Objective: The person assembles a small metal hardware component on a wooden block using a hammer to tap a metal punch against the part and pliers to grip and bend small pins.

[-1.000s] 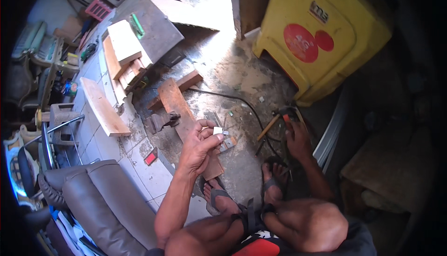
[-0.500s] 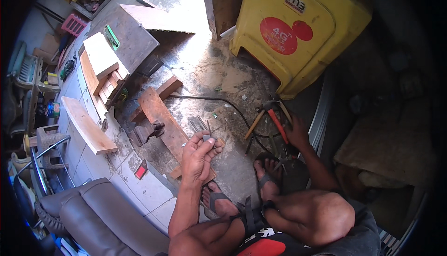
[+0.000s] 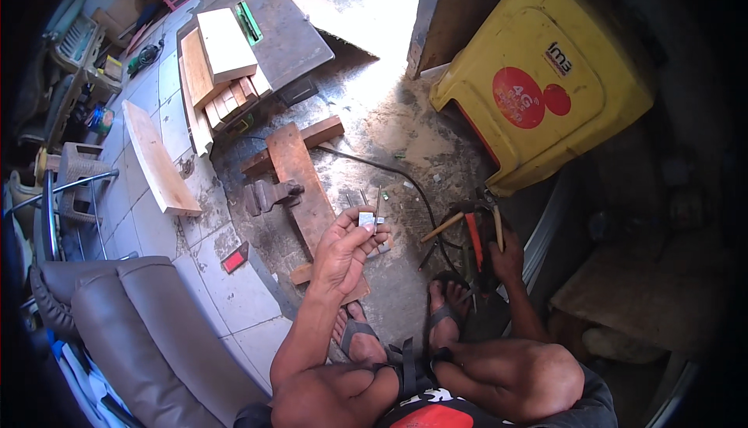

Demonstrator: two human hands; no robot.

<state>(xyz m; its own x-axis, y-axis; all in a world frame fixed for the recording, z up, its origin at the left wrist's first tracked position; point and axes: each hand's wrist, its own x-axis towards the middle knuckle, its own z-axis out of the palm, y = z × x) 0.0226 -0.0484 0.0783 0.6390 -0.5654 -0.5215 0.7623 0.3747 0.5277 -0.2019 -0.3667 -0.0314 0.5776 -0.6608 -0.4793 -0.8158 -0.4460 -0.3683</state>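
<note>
My left hand (image 3: 343,253) is closed, pinching a small light metal plate (image 3: 366,218) and a thin metal rod (image 3: 379,204) that stands upright between the fingertips. It is above the near end of a reddish wooden plank (image 3: 300,171), beside my feet. My right hand (image 3: 508,258) is among a cluster of tools: a wooden handle (image 3: 499,229) touches or nearly touches its fingers, and a red-orange handle (image 3: 474,235) and another wooden handle (image 3: 442,227) fan out to the left. Shade hides most of its fingers, so its grip is unclear.
A rusty metal vise (image 3: 273,196) sits against the plank. A black cable (image 3: 405,179) curves across the floor. A yellow plastic stool (image 3: 561,62) lies tipped at the right; stacked boards (image 3: 226,50) stand at the far left. A grey padded seat (image 3: 156,327) is near left.
The whole view has shifted, with things now further right and lower. My left hand has turned so the plate and rod show more clearly. My right hand stays at the tools.
</note>
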